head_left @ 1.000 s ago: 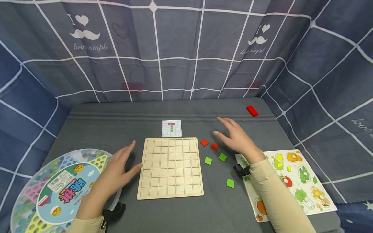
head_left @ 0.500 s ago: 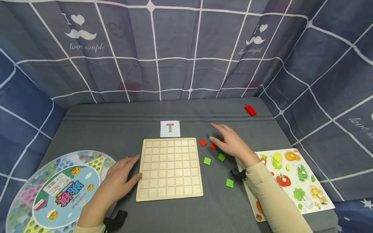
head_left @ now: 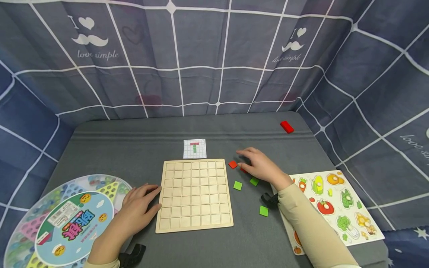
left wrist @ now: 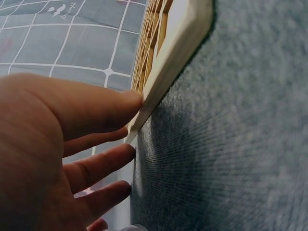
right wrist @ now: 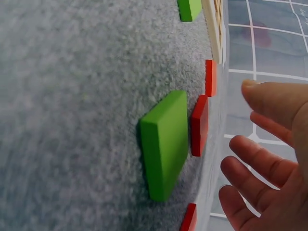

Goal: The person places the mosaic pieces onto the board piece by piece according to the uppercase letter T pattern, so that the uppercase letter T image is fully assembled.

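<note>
My left hand (head_left: 137,208) rests at the left edge of a square wooden grid board (head_left: 194,197). In the left wrist view its thumb (left wrist: 108,108) touches the board's rim, with the other fingers loosely extended. My right hand (head_left: 263,167) hovers with parted fingers over two small red square tiles (head_left: 232,164), partly covering one. Nothing is in its grasp in the right wrist view, where a green tile (right wrist: 166,144) and a red tile (right wrist: 200,126) lie nearby. More green tiles (head_left: 237,185) lie right of the board. Behind it is a paper card (head_left: 194,149) with a red-and-green T pattern.
A round game set (head_left: 75,223) with a blue label lies at the left. At the right, beneath my right forearm, is a white vegetable puzzle board (head_left: 335,193). A red block (head_left: 287,127) lies far right. A checked curtain (head_left: 201,56) encloses the table.
My right hand has moved left and nearer, down over the red tiles. The left hand has come down to the board's left edge. The view has shifted slightly.
</note>
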`<state>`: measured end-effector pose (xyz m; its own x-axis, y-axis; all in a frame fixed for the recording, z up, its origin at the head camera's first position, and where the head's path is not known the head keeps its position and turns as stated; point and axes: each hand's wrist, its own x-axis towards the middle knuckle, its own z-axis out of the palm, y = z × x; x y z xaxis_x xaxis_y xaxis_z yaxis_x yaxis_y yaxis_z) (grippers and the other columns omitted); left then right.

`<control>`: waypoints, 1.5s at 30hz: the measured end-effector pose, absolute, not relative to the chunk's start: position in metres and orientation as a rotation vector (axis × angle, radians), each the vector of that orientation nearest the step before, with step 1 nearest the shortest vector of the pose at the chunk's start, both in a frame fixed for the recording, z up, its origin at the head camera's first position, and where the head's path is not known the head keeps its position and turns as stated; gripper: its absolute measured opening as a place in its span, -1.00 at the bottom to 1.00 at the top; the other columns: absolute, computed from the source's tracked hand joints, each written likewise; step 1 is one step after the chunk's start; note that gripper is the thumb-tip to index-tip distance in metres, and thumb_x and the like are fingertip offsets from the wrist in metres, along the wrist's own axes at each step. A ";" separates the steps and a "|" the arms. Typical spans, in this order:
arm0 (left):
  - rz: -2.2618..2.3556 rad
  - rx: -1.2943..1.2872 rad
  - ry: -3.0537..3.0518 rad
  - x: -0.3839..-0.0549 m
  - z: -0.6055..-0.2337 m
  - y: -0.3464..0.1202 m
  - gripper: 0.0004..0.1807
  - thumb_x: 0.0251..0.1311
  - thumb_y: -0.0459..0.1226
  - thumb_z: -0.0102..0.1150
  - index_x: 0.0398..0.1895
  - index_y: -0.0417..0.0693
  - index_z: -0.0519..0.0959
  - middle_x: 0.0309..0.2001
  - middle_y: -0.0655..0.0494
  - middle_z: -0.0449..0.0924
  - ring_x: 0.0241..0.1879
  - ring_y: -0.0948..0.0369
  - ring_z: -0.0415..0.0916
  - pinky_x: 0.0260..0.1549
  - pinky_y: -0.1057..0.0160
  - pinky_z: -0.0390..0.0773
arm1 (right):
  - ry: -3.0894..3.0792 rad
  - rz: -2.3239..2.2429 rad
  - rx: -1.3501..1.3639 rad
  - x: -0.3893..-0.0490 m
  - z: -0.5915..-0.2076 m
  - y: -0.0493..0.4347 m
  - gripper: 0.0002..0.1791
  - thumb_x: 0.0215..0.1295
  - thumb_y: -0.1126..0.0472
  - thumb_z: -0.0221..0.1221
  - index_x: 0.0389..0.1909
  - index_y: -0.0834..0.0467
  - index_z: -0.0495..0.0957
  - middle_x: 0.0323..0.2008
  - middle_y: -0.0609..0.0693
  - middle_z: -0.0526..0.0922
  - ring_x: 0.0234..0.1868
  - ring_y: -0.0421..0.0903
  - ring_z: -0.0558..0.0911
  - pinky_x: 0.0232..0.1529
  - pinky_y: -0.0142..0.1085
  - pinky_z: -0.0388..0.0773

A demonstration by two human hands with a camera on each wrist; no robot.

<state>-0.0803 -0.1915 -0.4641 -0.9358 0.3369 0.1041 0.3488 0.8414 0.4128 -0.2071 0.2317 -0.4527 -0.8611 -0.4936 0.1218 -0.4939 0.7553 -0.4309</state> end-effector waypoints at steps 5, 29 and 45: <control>-0.662 -0.565 -2.992 -0.080 -0.465 -0.192 -0.45 0.21 -0.22 0.35 0.26 -0.21 0.54 0.24 -0.16 0.42 0.30 -0.16 0.26 0.29 -0.33 0.00 | -2.976 0.671 0.864 -0.211 -0.455 0.228 -0.54 0.37 0.08 0.26 0.25 0.09 0.56 0.07 0.05 0.54 0.09 -0.02 0.54 0.12 -0.09 0.49; -0.668 -0.564 -2.973 -0.077 -0.461 -0.192 -0.47 0.21 -0.25 0.36 0.25 -0.18 0.55 0.25 -0.15 0.42 0.31 -0.16 0.27 0.29 -0.32 0.01 | -2.996 0.497 0.948 -0.217 -0.458 0.217 -0.70 0.30 0.09 0.34 0.03 0.01 0.71 -0.02 0.05 0.54 -0.01 0.03 0.53 0.03 -0.03 0.49; -0.648 -0.592 -2.975 -0.079 -0.465 -0.193 -0.45 0.21 -0.22 0.35 0.26 -0.20 0.54 0.26 -0.18 0.41 0.31 -0.19 0.24 0.28 -0.34 -0.01 | -2.911 0.505 0.882 -0.213 -0.444 0.195 -0.71 0.34 0.00 0.29 -0.04 0.07 0.72 -0.11 -0.03 0.60 -0.05 0.01 0.55 0.03 -0.04 0.49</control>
